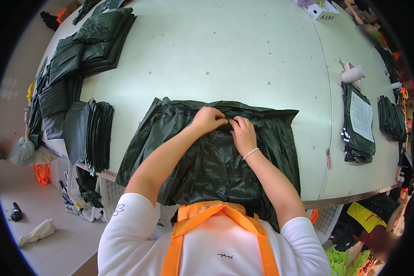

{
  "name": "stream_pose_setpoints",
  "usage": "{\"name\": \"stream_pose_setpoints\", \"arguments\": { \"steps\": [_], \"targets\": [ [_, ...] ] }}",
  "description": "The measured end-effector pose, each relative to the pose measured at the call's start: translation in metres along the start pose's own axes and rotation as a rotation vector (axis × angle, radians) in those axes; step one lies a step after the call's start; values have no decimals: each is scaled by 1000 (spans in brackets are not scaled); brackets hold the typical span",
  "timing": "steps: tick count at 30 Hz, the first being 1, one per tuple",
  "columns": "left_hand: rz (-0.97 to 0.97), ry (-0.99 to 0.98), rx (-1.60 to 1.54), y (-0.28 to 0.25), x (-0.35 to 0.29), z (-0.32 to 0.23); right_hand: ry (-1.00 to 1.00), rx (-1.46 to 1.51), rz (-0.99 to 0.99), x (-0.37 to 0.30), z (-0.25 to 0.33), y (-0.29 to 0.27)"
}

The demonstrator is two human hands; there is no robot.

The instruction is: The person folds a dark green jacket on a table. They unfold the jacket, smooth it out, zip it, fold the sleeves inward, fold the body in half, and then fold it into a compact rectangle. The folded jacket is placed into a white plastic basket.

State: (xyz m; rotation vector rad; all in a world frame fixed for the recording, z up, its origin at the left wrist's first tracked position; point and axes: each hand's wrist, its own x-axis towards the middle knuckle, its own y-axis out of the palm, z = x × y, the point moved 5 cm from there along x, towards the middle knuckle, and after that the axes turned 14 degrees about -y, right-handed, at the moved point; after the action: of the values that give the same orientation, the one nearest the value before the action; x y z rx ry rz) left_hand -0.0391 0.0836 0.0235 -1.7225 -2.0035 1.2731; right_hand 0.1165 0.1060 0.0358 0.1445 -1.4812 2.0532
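Head view: we see two bare hands at close quarters over a glossy dark green piece, spread wrinkled across the near side of a pale worktop, its lower part reaching toward the wearer's orange apron. The left hand and the right hand, a beaded bracelet at the right wrist, meet near the middle of its upper edge; each grip is pinching the thin material between thumb and fingers, the fingertips just beside one another. We judge that the handling here calls for light, level pinches: one grip should anchor the layer while the other works the fold, with no hard tug, since the slick surface looks ready to slide and crease. We would smooth the ripples outward from the fingertips and check that only the intended layers are caught, as we cannot tell from above how many there are. The overhanging lower part, we think, could drag the piece off line. Pink-handled snips lie well apart to the right, and folded dark stacks stand at left.
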Motion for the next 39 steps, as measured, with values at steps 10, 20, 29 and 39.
{"name": "stream_pose_setpoints", "arguments": {
  "steps": [10,20,29,39],
  "targets": [
    [-558,232,387,-45,47,9,5,81,158,27,-29,5],
    [-382,188,403,-48,54,-17,208,103,338,45,-75,10],
    [-439,171,664,-38,54,-13,209,-27,130,53,-76,17],
    [-429,662,675,-63,4,-32,115,-55,258,61,-72,5]
  ]
}}
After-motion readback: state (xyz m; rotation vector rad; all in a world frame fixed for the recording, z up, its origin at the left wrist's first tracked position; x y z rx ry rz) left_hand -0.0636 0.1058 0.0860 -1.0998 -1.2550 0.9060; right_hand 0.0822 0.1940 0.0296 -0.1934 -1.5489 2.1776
